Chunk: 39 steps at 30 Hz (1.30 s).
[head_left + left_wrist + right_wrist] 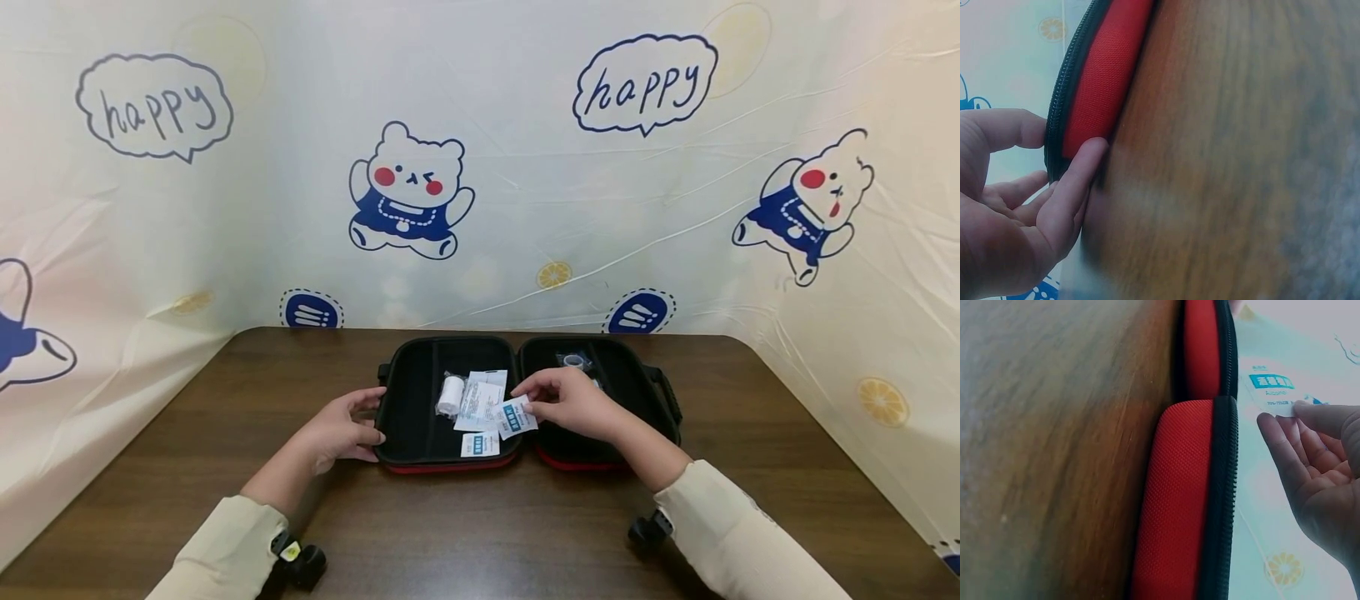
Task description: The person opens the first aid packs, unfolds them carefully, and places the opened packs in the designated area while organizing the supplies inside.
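A black-lined first-aid case [408, 446] with a red outside lies unfolded on the table. My left hand [345, 427] holds its left edge, with fingers at the zipped rim and against the red side [1113, 69] in the left wrist view. Between thumb and fingertips my right hand [576, 404] pinches a small white alcohol pad packet [514, 418] with blue print, over the case's middle. In the left half lie a wrapped white bandage roll [451, 394], larger white packets [480, 404] and another alcohol pad packet [480, 444].
The case's right half [637, 400] holds a clear-wrapped white ring-shaped roll [574, 362], with my right hand partly covering that half. A carry handle [664, 392] sits on its right side. Beneath is a brown wooden table [480, 533], backed by a printed cloth [510, 208].
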Each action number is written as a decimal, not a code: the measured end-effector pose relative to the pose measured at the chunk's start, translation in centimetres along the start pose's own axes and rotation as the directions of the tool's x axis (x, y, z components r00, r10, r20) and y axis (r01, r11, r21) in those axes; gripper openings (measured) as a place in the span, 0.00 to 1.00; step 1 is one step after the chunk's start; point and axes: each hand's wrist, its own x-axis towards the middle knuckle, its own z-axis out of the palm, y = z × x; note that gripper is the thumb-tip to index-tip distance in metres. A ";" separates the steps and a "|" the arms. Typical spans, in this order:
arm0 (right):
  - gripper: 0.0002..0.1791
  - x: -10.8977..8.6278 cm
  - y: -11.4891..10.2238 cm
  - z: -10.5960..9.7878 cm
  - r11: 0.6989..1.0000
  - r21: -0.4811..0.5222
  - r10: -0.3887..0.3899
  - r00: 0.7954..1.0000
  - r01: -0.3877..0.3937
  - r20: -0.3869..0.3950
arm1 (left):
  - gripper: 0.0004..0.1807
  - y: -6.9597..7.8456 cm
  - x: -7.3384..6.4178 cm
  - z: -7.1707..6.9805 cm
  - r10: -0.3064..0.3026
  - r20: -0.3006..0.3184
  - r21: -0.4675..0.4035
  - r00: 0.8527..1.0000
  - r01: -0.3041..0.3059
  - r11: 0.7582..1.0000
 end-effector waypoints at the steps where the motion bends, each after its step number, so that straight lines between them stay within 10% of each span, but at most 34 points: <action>1: 0.11 -0.1 0.1 -0.1 1.000 0.004 0.003 1.000 -0.003 -0.014 | 0.45 0.0 0.0 0.0 0.000 -0.001 0.001 1.000 0.000 1.000; 19: 0.16 -3.1 2.5 -3.1 0.953 0.301 0.091 0.986 -0.045 -0.139 | 0.44 -0.1 0.1 0.2 0.012 -0.008 -0.004 1.000 -0.012 1.000; 39: 0.18 -6.2 5.0 -6.2 0.934 0.319 0.231 0.950 -0.157 -0.209 | 0.44 -0.1 0.0 0.1 0.012 -0.009 -0.003 1.000 -0.012 1.000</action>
